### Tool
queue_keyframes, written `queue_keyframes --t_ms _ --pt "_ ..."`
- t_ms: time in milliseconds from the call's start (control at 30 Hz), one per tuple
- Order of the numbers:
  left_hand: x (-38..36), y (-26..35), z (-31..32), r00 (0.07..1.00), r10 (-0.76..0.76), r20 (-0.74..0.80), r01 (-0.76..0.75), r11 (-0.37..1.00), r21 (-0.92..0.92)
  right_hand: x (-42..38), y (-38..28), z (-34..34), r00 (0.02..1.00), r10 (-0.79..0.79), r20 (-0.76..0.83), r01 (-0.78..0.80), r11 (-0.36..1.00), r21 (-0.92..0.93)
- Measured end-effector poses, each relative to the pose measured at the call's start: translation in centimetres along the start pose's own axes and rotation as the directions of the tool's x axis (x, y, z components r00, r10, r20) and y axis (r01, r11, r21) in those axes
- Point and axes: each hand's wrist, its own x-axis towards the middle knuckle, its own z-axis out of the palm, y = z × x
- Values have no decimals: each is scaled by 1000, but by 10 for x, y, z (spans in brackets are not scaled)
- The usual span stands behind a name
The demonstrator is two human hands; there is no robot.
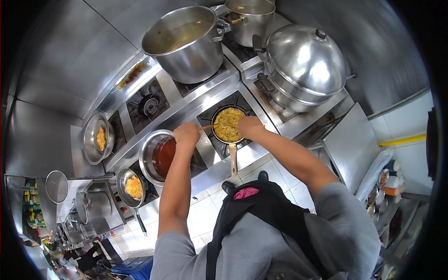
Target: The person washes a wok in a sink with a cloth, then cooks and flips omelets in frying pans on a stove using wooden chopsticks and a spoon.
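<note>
A small frying pan [233, 148] sits on a burner in front of me, its light-coloured handle pointing toward my body. Yellow egg mixture with darker flecks, like an omelette [228, 122], fills it. My left hand [186, 135] is closed around a thin wooden stick [205, 127] whose far end reaches the pan's left rim. Over the right edge of the same pan is my right hand [250, 127], fingers curled together. Whatever it may hold is mostly hidden by the hand.
A steel pot of red-brown liquid [164, 156] stands left of the pan. Farther left are a frying pan with yellow food [133, 187] and a steel bowl [99, 137]. Behind stand a large stockpot [186, 58], a smaller pot [252, 28] and a domed steamer [305, 60].
</note>
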Motion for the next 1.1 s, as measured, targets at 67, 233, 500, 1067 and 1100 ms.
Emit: queue_keyframes --t_ms 67,233,500,1067,1100 --pt "2 12 12 1000 6 -17 -6 999 -37 10 10 13 1000 11 -16 -11 1000 -20" --pt "20 7 23 1000 -2 1 2 997 -78 -1 24 3 998 55 5 -54 996 -66" --pt "37 31 51 993 121 -14 -121 993 -2 -11 51 -2 996 93 8 -92 992 -89" --pt "42 46 43 996 84 -38 -83 996 38 11 51 1 991 92 -98 -100 992 -78" --pt "43 36 37 998 59 -9 -59 998 -15 11 52 -2 991 86 -100 -96 990 -103"
